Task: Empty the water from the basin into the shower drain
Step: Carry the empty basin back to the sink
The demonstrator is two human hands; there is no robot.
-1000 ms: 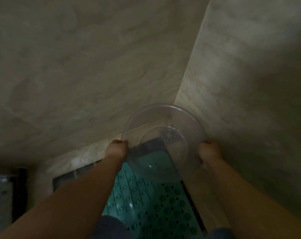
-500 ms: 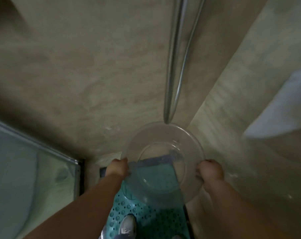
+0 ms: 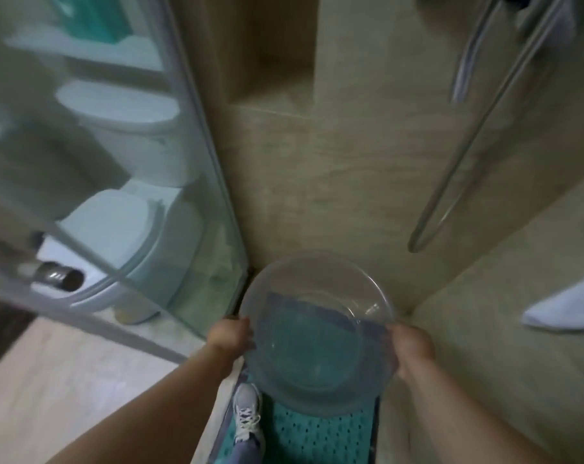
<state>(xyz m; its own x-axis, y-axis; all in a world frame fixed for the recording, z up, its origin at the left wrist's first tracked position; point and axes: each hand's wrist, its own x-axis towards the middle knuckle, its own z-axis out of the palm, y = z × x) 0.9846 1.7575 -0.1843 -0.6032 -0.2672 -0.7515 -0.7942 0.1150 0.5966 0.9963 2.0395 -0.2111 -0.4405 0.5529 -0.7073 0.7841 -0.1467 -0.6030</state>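
Left hand and right hand both gripping opposite rims of clear basin, hanging above teal shower mat, grey sneaker standing beside it

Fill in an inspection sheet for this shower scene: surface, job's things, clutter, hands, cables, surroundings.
Surface: teal perforated mat on the shower floor; one grey shoe at its left edge.
Job's things: clear basin held up above the mat; water in it cannot be told; drain not seen.
Clutter: white cloth at the right wall.
Hands: left hand and right hand grip opposite rims of the basin.
Cables: looped metal shower hose hanging on the wall.
Surroundings: glass shower door; toilet behind it; beige tiled walls.
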